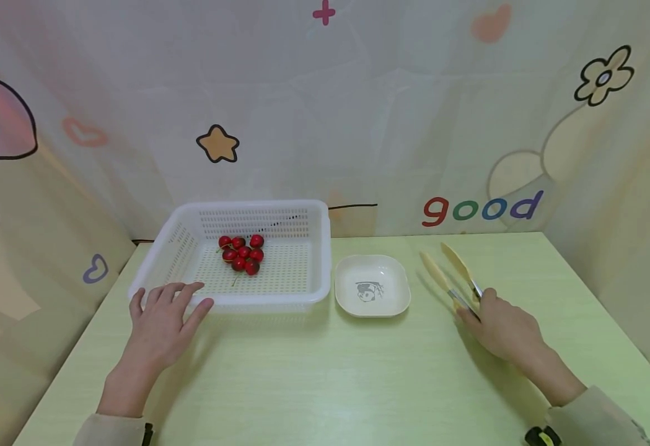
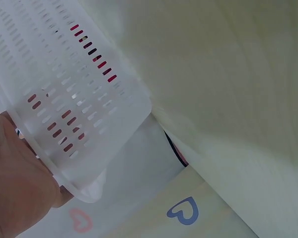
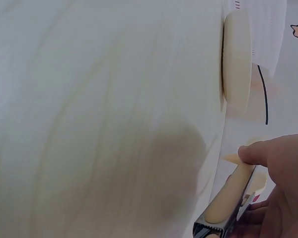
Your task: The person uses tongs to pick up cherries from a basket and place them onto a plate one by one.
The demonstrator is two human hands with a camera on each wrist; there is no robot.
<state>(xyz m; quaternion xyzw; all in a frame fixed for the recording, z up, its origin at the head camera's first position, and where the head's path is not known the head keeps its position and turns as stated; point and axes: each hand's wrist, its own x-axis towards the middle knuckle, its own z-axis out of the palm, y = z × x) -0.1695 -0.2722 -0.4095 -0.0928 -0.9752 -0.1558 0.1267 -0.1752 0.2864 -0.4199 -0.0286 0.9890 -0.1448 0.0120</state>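
Note:
My left hand (image 1: pixel 160 322) is at the near-left rim of a white perforated plastic basket (image 1: pixel 320 272), its fingers spread and bent over the edge. In the left wrist view, skin shows through the slots in the basket wall (image 2: pixel 107 96). Several dark red cherries (image 1: pixel 243 253) lie bunched inside the basket. At the right, my right hand (image 1: pixel 509 325) grips a pair of tongs (image 1: pixel 439 272) with cream tips and metal arms. The tongs' two tips point away from me and stand apart, with nothing between them. A cream handle section (image 3: pixel 226 198) shows in the right wrist view.
Between the basket and the tongs sits a small white square dish (image 1: pixel 373 310) with a panda drawing in it. Behind the pale green table (image 1: pixel 347 384) hangs a printed curtain (image 1: pixel 325 124), and similar cloth closes off both sides.

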